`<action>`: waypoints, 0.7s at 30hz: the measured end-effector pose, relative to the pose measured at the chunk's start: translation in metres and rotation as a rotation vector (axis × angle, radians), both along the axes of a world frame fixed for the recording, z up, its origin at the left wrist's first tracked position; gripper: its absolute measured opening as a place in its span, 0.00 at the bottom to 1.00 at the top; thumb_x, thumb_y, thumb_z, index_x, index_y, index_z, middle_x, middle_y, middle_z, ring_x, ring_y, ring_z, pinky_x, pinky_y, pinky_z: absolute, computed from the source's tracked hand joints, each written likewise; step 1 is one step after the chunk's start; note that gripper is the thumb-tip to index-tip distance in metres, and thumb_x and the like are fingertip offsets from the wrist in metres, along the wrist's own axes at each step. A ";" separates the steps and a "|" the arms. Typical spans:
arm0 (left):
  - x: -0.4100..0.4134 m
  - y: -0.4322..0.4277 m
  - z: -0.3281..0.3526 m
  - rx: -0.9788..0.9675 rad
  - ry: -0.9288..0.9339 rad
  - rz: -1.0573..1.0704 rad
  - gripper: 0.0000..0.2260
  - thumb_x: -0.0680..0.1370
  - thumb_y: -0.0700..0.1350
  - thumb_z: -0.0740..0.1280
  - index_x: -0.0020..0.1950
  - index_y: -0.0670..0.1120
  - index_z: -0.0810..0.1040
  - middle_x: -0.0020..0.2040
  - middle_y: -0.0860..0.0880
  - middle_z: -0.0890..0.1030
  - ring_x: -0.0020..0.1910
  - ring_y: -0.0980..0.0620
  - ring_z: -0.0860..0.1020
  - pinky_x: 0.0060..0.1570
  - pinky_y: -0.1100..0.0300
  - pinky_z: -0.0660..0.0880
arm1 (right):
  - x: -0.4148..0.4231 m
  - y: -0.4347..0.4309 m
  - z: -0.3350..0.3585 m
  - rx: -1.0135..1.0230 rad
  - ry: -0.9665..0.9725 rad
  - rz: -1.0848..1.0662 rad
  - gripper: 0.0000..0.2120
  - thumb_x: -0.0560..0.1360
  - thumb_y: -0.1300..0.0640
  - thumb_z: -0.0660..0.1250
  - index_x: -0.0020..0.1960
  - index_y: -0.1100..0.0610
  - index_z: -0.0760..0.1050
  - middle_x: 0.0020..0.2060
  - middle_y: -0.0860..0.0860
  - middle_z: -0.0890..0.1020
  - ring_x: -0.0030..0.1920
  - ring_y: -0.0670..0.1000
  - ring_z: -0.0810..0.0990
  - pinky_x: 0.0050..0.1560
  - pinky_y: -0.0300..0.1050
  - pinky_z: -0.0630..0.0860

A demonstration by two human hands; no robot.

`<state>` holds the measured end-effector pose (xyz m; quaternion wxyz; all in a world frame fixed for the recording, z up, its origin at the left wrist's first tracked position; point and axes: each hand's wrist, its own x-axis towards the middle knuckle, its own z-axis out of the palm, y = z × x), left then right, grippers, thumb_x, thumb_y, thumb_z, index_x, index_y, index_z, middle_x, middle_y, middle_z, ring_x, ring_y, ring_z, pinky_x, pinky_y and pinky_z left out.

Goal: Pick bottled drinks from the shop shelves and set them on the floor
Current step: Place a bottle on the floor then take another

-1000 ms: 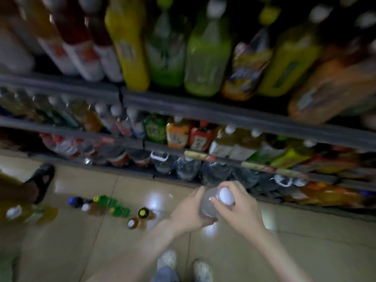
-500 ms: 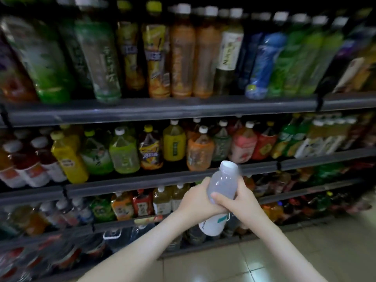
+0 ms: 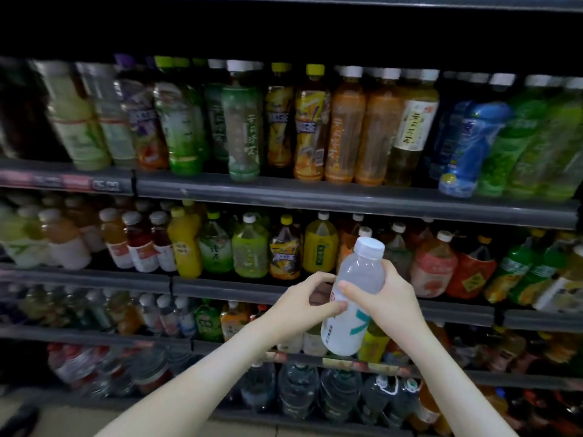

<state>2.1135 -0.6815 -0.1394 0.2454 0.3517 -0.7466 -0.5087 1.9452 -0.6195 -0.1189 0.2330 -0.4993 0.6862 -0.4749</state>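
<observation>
A cloudy white drink bottle [image 3: 356,288] with a white cap and a teal mark on its label is held upright, slightly tilted, in front of the shelves. My right hand [image 3: 383,298] grips its middle from the right, thumb across the front. My left hand [image 3: 304,305] pinches its lower left side with curled fingers. Behind the bottle stand rows of tea and juice bottles on the second shelf [image 3: 220,287].
The top shelf [image 3: 315,195] carries tall tea bottles, green, yellow and orange. Lower shelves hold small bottles and large water bottles [image 3: 337,395]. A strip of tiled floor [image 3: 63,421] shows at the bottom left.
The view rose from the floor and low shelves to the upper shelves. Both hands kept hold of the white bottle and lifted it upright to chest height.
</observation>
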 end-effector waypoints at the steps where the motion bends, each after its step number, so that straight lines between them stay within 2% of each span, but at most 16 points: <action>1: 0.015 -0.005 0.001 -0.013 -0.004 0.026 0.17 0.74 0.55 0.70 0.63 0.58 0.73 0.54 0.59 0.81 0.52 0.64 0.79 0.53 0.63 0.76 | 0.013 -0.007 0.002 -0.007 -0.002 0.018 0.25 0.65 0.48 0.77 0.58 0.45 0.71 0.45 0.38 0.78 0.41 0.28 0.76 0.31 0.27 0.70; 4: 0.068 -0.019 0.001 -0.041 -0.023 0.077 0.16 0.75 0.54 0.69 0.62 0.57 0.74 0.53 0.58 0.81 0.50 0.64 0.79 0.53 0.64 0.77 | 0.060 -0.029 0.003 -0.006 0.002 0.062 0.26 0.65 0.46 0.77 0.59 0.43 0.70 0.46 0.37 0.78 0.43 0.33 0.76 0.33 0.30 0.70; 8: 0.149 -0.041 -0.003 -0.104 -0.087 0.130 0.15 0.76 0.55 0.68 0.62 0.57 0.73 0.52 0.59 0.80 0.50 0.64 0.78 0.53 0.62 0.77 | 0.137 -0.063 -0.002 -0.012 -0.010 0.115 0.25 0.64 0.44 0.77 0.57 0.41 0.69 0.45 0.36 0.78 0.41 0.33 0.76 0.30 0.29 0.70; 13: 0.249 -0.074 -0.007 -0.194 -0.191 0.168 0.14 0.77 0.56 0.66 0.62 0.56 0.73 0.53 0.58 0.81 0.50 0.61 0.79 0.53 0.58 0.77 | 0.229 -0.108 -0.008 -0.022 -0.006 0.162 0.27 0.64 0.44 0.78 0.58 0.43 0.70 0.46 0.36 0.77 0.43 0.33 0.76 0.34 0.30 0.70; 16: 0.291 -0.092 -0.006 -0.231 -0.229 0.200 0.14 0.78 0.54 0.66 0.63 0.55 0.72 0.56 0.57 0.80 0.51 0.59 0.78 0.53 0.56 0.77 | 0.270 -0.129 -0.009 -0.027 -0.022 0.217 0.28 0.64 0.45 0.78 0.60 0.45 0.69 0.48 0.37 0.77 0.47 0.34 0.75 0.38 0.32 0.70; 18: 0.310 -0.103 -0.006 -0.239 -0.245 0.223 0.16 0.78 0.54 0.65 0.65 0.54 0.71 0.53 0.57 0.80 0.49 0.61 0.78 0.51 0.60 0.77 | 0.290 -0.140 -0.009 -0.030 -0.019 0.243 0.27 0.65 0.46 0.77 0.59 0.43 0.68 0.49 0.35 0.76 0.47 0.34 0.74 0.38 0.32 0.70; 20: 0.322 -0.110 -0.009 -0.252 -0.260 0.247 0.16 0.78 0.54 0.65 0.65 0.54 0.71 0.48 0.60 0.79 0.45 0.68 0.77 0.43 0.73 0.73 | 0.304 -0.151 -0.010 -0.022 -0.020 0.260 0.26 0.65 0.47 0.77 0.57 0.41 0.67 0.47 0.35 0.76 0.45 0.32 0.75 0.37 0.31 0.69; 21: 0.327 -0.113 -0.012 -0.256 -0.255 0.260 0.15 0.78 0.54 0.65 0.64 0.55 0.71 0.46 0.62 0.78 0.43 0.70 0.76 0.39 0.76 0.70 | 0.308 -0.156 -0.011 -0.017 -0.020 0.267 0.26 0.65 0.47 0.77 0.57 0.41 0.67 0.47 0.35 0.76 0.44 0.32 0.75 0.37 0.30 0.69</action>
